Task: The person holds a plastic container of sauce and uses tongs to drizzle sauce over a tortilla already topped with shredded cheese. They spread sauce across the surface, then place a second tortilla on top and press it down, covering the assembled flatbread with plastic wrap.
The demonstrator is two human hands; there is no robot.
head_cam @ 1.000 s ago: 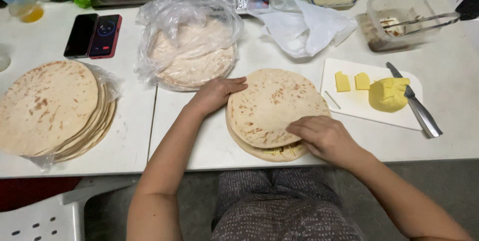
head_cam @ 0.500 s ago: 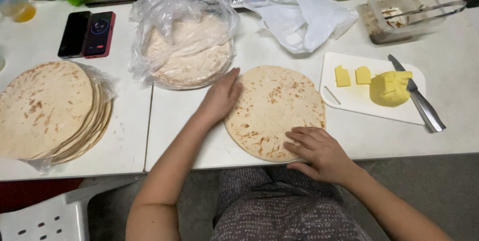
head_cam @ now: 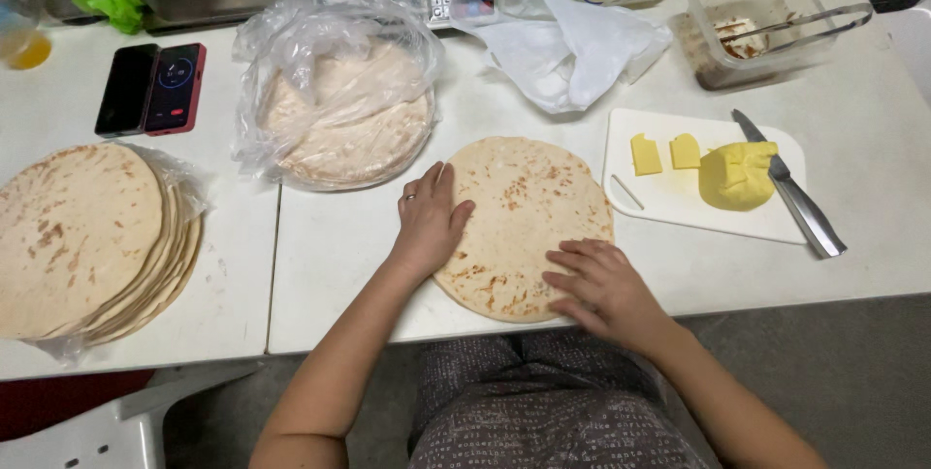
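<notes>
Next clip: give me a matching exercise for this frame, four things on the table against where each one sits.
Things:
1. knife
2. two phones
3. stack of flatbreads
4. tongs

Places:
A. far left of the table, half out of a clear bag
B. on the right edge of the white cutting board, beside the yellow block
C. lying across the clear plastic tub at the back right
D. side by side at the back left, screens up

Pairs: 1-B, 2-D, 3-A, 4-C

The left hand (head_cam: 430,222) now lies flat at the left edge of the round browned flatbread (head_cam: 525,225); the right hand (head_cam: 603,287) presses nearer its middle.
</notes>
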